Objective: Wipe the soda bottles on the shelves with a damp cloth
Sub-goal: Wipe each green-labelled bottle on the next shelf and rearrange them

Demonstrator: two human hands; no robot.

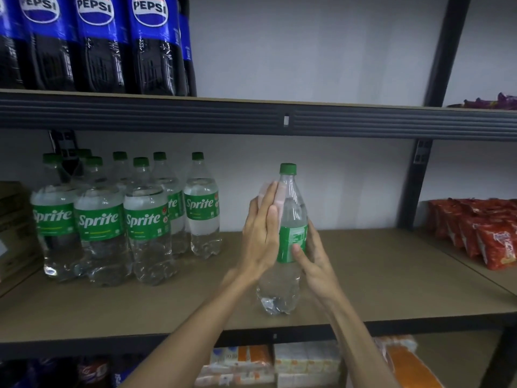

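**Two hands wiping a Sprite bottle on a shop shelf**

At nine o'clock, a cluster of Sprite bottles stands on the tan shelf. Pepsi bottles line the level above, at eleven o'clock. Near centre, the left hand has its fingers straight and presses a pale pink cloth against the shoulder of one bottle, on its ten o'clock side. The right hand grips that bottle from four o'clock, with the thumb on the label and the fingers curled behind. The bottle is upright, its base near the shelf's front edge. It is clear plastic with clear liquid, a green cap and a green label showing small print. Red snack packets lie at three o'clock.
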